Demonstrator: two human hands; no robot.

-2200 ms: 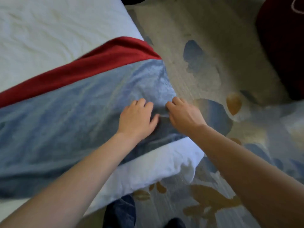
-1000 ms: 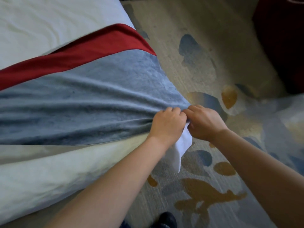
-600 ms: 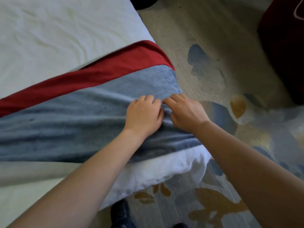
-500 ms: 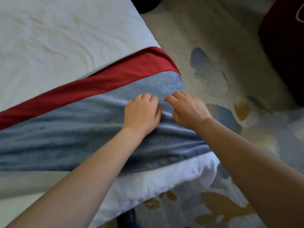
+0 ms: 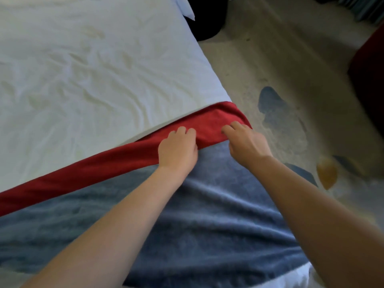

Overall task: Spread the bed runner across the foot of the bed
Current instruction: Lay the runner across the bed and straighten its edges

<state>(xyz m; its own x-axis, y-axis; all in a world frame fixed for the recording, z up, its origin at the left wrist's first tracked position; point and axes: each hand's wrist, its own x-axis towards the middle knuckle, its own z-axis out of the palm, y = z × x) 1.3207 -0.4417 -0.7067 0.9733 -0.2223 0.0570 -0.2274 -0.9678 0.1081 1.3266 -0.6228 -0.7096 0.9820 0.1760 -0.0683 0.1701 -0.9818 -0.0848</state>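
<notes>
Where the bed runner [image 5: 207, 215] lies across the white bed [image 5: 83, 69], blue part nearest me, red band [image 5: 93, 169] on the far side:
1. My left hand [image 5: 177, 150], fingers curled into the red band.
2. My right hand [image 5: 247, 144], just beside it, fingers curled on the band's end at the bed's edge.
3. Patterned carpet [image 5: 291, 59], beyond.

Bed runner placement
Bed runner [image 5: 207, 215] lies across the bed [image 5: 93, 69] at its near end; floor [image 5: 291, 59] lies right of the bed.
</notes>
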